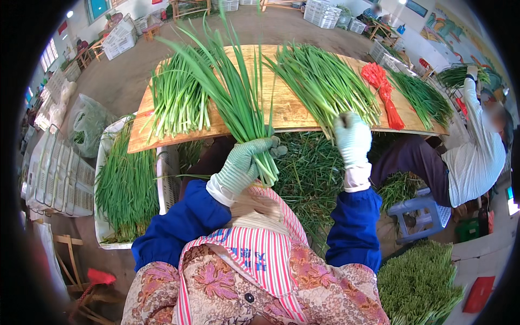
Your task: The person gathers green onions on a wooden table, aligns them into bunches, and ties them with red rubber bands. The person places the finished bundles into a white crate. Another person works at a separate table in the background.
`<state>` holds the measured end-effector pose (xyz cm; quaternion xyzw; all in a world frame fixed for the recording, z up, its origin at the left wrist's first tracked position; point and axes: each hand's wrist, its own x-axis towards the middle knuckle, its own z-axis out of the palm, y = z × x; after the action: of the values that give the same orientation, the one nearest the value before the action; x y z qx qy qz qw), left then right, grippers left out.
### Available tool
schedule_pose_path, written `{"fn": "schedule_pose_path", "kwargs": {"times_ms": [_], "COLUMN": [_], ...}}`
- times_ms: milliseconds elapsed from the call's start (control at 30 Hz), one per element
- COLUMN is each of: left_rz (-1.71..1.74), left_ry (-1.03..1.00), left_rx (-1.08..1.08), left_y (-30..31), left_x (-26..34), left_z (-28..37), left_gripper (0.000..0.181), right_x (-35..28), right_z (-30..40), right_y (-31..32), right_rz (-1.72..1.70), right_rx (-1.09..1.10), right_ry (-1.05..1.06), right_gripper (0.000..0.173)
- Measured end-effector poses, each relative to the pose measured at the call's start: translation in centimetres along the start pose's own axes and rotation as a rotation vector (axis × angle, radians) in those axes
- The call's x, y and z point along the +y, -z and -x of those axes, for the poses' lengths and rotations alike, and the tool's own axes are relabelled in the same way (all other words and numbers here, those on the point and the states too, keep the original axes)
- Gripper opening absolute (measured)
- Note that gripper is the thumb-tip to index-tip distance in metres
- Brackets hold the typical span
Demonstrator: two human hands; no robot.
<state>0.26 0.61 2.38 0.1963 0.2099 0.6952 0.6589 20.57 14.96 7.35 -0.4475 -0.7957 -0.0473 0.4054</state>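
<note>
My left hand point(248, 162), in a striped knit glove, is closed around a bundle of green leafy stalks point(243, 109), apparently garlic chives, with the pale cut ends pointing down towards me. My right hand point(352, 136), gloved alike, is at the table's near edge, its fingers at the stalk ends of a large pile of chives point(325, 81); whether it grips any is unclear. Another pile point(183, 93) lies at the left of the wooden table point(264, 118). Right of the large pile is a bunch of red plastic ties point(382, 91), beside a darker green pile point(424, 97).
A white crate point(160, 195) full of chives stands at the left. Leaf scraps point(308, 174) cover the floor under the table. At the right a co-worker point(475, 154) raises chives near a blue plastic stool point(422, 215). Upright stalks point(418, 280) stand at the lower right.
</note>
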Motion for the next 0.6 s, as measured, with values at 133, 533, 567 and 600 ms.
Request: {"fn": "schedule_pose_path", "kwargs": {"times_ms": [133,533,567,600], "left_rz": [0.089,0.054,0.127,0.200], "left_ry": [0.024,0.082,0.091,0.101], "left_rx": [-0.016,0.124,0.069,0.006], "left_y": [1.2,3.8,4.2,4.2], "left_x": [-0.1,-4.7,-4.7,-4.7], "left_z": [0.2,0.2,0.4,0.3], "left_gripper": [0.025,0.037,0.037,0.037], "right_x": [1.0,-6.4,-6.5,-6.5], "right_z": [0.8,12.7,13.1,13.4], "right_y": [0.4,-2.6,-2.8,-2.8], "right_rz": [-0.412,-0.529,-0.528,-0.601], "right_rx": [0.086,-0.147,-0.160,-0.189], "right_ry": [-0.167,0.232,0.237,0.099], "right_gripper": [0.011,0.020,0.020,0.020]}}
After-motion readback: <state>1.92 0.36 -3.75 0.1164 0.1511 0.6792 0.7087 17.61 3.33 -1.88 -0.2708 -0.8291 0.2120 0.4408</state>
